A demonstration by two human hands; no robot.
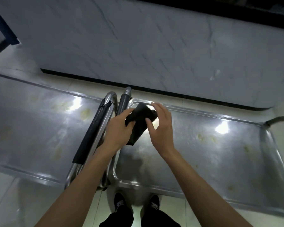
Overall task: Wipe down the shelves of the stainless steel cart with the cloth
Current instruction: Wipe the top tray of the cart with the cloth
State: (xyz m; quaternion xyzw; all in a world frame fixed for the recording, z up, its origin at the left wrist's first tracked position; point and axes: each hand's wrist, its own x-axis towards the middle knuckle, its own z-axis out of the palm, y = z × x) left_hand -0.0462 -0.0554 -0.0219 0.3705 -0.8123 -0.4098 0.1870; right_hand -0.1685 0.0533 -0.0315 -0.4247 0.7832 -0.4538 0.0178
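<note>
A dark folded cloth (138,123) hangs in the air above the top shelf of a stainless steel cart (220,145). My left hand (120,130) grips the cloth's left side with curled fingers. From the right, my right hand (161,126) pinches its upper end between thumb and fingers. The shelf below shows yellowish smears and bright light reflections. A second steel cart (31,122) with similar stains stands to the left, and both carts' padded handles (92,131) meet between them.
A grey marble-patterned wall panel (154,46) with a black base strip runs behind the carts. My feet in dark shoes (136,203) stand on pale floor tiles at the carts' front edge. A curved handle (279,120) sticks out at the far right.
</note>
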